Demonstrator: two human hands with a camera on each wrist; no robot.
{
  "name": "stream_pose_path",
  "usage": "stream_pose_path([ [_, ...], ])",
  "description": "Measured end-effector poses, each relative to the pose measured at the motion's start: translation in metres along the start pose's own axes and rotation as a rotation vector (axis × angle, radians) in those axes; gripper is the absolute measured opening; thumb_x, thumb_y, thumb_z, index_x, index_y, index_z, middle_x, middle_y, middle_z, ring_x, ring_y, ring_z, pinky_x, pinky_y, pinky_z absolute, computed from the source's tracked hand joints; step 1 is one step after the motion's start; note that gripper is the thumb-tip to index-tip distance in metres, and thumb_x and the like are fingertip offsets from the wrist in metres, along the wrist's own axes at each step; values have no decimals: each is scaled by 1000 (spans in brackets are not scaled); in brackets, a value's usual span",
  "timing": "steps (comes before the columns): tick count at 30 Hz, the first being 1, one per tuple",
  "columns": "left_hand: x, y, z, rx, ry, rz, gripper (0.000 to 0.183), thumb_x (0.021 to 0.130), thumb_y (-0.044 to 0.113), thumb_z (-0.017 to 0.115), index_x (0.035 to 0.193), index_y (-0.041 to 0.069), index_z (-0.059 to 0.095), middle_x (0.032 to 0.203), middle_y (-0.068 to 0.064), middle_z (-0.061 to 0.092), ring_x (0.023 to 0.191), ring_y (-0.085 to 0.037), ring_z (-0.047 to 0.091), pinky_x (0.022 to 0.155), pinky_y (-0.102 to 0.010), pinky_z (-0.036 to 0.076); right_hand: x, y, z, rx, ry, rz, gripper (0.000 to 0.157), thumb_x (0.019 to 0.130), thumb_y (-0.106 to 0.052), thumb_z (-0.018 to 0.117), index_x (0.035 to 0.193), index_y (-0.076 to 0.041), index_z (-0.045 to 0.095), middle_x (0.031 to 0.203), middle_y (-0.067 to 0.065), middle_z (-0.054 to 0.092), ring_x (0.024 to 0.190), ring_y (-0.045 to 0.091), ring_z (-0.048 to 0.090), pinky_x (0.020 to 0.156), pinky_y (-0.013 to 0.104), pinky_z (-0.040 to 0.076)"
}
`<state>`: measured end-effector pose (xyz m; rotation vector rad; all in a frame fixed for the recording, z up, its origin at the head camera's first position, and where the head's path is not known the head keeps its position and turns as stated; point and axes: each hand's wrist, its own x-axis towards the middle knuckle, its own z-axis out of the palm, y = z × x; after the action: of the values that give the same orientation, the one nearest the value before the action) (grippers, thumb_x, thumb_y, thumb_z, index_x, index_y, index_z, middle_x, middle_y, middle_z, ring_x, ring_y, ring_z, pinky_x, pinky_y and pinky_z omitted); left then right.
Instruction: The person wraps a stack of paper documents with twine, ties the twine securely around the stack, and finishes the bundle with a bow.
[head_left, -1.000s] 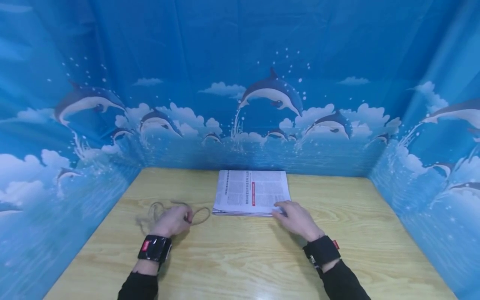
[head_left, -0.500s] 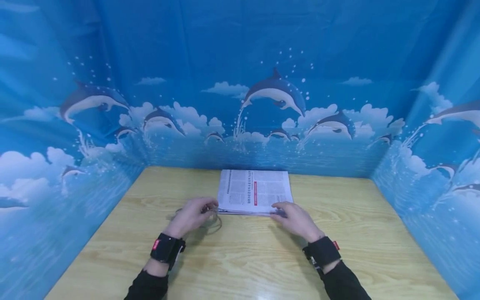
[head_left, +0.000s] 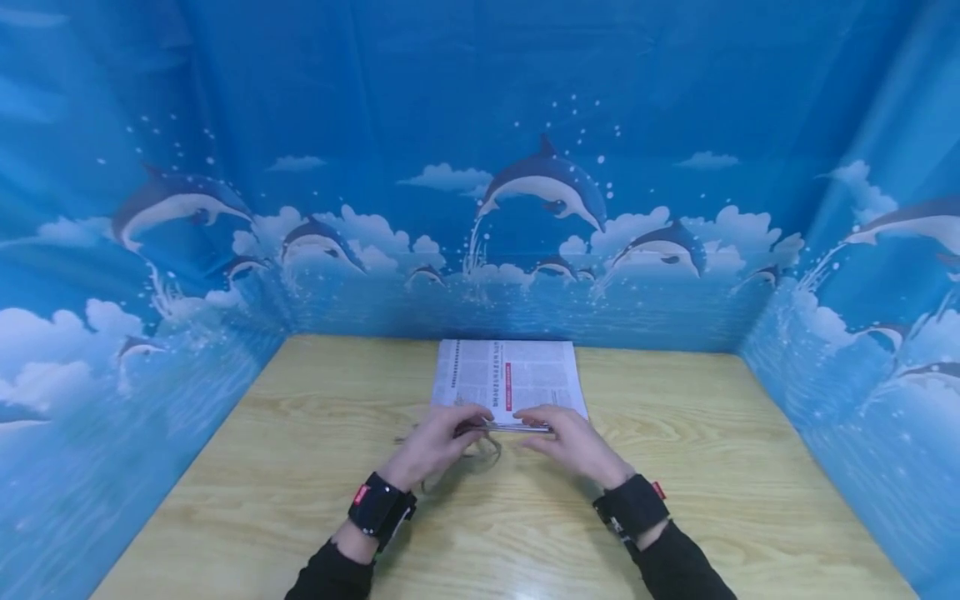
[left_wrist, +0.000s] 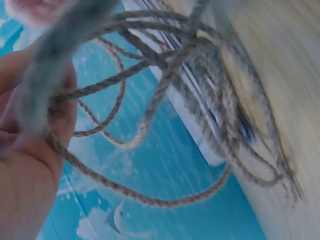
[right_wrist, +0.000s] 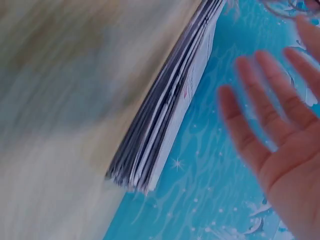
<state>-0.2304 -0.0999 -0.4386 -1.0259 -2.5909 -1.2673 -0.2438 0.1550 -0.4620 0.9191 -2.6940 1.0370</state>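
A folded stack of newspaper (head_left: 472,375) lies at the back of the table, its layered edges (right_wrist: 160,120) showing in the right wrist view. My left hand (head_left: 431,446) grips a bundle of grey-brown twisted rope (left_wrist: 155,202), over the stack's near edge. Several loops hang from the fingers, and part of the rope inside the hand is hidden. To its right, my right hand (head_left: 573,442) hovers at the stack's near right corner. In the right wrist view its fingers are spread and hold nothing.
The wooden table (head_left: 630,517) reaches back to a blue curtain (head_left: 420,100) printed with dolphins, which also closes off both sides. Black bands (head_left: 382,510) are worn on both wrists.
My left hand has carried the rope from the left part of the table rightward to the newspaper's front edge. My right hand has shifted slightly left, away from the paper's corner.
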Motion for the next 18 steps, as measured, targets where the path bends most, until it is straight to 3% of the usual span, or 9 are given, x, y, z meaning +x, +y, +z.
stream_pose_path([
  [3,1,3,8,-16,2,30,26,89,-1,66,115,6,67,105,-8,73,93,-19,71,81,-23,56,3,-3,6,78,-1,-49,35,87,-18,74,121,-16,68,111,-2,70,97,14,67,83,33,56],
  [7,0,5,13,26,1,43,28,89,1,68,116,9,68,106,-5,73,93,-13,70,82,-21,55,6,-8,11,74,-4,-64,16,92,-22,69,108,-21,72,104,-9,69,94,9,64,78,26,54],
  [13,1,-11,11,157,-15,-14,30,87,0,68,115,11,69,101,-5,73,85,-9,66,75,-21,54,2,4,4,132,63,42,11,100,-22,57,101,-14,65,97,-1,71,89,13,66,78,25,53],
  [18,-4,-24,3,205,41,-76,17,89,3,68,104,10,72,96,-1,72,84,-10,65,74,-24,54,1,16,-1,289,155,102,12,101,-14,53,102,-5,61,95,7,71,88,20,68,76,30,56],
])
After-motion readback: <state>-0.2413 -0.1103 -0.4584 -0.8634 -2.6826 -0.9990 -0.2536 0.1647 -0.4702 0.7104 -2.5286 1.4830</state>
